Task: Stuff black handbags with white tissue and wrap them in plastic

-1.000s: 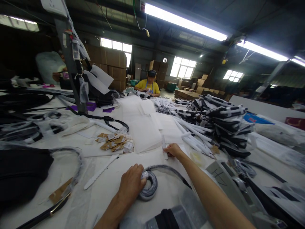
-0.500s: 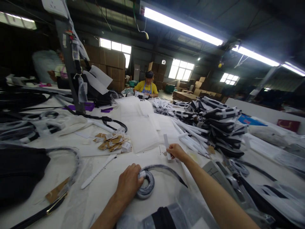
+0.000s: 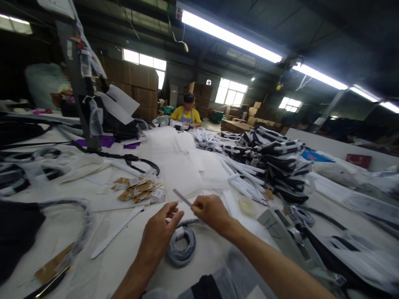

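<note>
My right hand [image 3: 210, 211] pinches one end of a thin pale strip [image 3: 182, 197], which slants up and to the left from the fingers. Just left of it, my left hand [image 3: 163, 228] is raised with thumb and fingers apart and holds nothing. Below both hands a coiled strap [image 3: 182, 247] in clear wrap lies on the white table [image 3: 131, 257], with a white band around its upper left side. The strap's loose end runs off behind my right hand and is partly hidden.
Brown paper tags [image 3: 139, 189] lie beyond my left hand, near sheets of white foam [image 3: 181, 174]. Wrapped black items are stacked [image 3: 280, 162] at the right, beside a grey machine [image 3: 283, 232]. A black bag [image 3: 18, 241] lies at left. A person in yellow [image 3: 186, 114] sits across the table.
My left hand has let go of the coiled strap and lifted, its fingers opening. My right hand has brought the strip left and nearer, tilting it from upright to slanted.
</note>
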Demonstrator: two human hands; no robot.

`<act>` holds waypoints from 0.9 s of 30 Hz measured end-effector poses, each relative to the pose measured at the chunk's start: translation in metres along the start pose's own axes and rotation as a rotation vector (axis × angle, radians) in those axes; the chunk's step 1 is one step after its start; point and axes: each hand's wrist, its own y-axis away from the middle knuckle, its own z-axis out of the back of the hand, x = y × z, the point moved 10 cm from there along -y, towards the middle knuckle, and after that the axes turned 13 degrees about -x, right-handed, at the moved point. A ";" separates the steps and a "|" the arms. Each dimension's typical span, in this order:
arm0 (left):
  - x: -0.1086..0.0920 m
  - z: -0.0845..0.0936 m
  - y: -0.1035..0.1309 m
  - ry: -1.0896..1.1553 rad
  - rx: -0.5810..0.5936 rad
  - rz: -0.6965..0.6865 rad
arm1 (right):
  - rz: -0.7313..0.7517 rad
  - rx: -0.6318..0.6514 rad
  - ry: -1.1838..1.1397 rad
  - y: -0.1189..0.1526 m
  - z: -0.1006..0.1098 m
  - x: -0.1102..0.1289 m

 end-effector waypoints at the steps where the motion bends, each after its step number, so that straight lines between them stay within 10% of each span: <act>1: -0.001 0.004 -0.001 0.076 -0.001 0.049 | 0.151 -0.013 0.111 0.011 0.001 0.027; 7: 0.004 0.012 -0.007 0.327 -0.002 0.253 | 0.586 -0.034 0.343 0.052 0.000 0.097; 11: 0.009 -0.003 -0.004 0.516 0.070 0.332 | 0.241 -0.021 0.047 0.040 0.009 0.061; 17: -0.007 -0.005 0.007 0.560 0.144 0.368 | -0.407 0.344 -0.810 0.047 -0.028 0.012; 27: 0.006 -0.018 0.009 0.651 0.217 0.476 | -0.425 0.453 -1.016 0.054 -0.030 0.014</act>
